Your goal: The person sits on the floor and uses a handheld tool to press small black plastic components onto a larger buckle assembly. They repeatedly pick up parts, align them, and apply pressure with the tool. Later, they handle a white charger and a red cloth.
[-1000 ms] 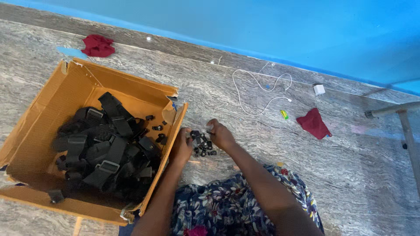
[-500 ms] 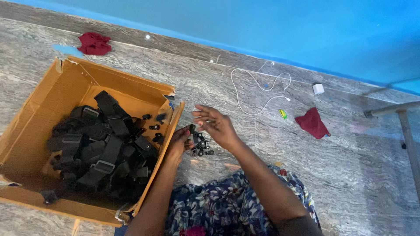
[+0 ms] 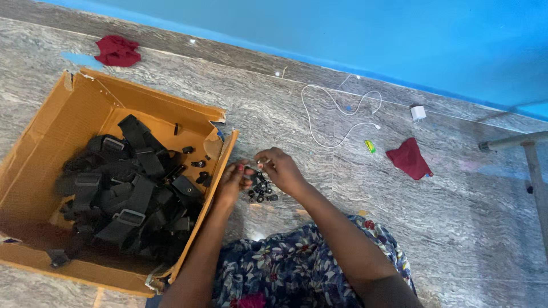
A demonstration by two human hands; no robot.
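Hands [image 3: 260,171] closed over small parts [image 3: 261,189].

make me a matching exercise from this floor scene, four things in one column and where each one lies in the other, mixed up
Things:
1. heap of black webbing straps with buckles
2. thin white charging cable
3. small pile of black plastic clips
4. crumpled dark red cloth

Places:
A. on the stone floor between the left hand and the right hand
B. inside the open brown cardboard box
C. on the floor beside a small yellow-green object
D. looped on the floor near the blue wall

Pairs: 1-B, 2-D, 3-A, 4-C
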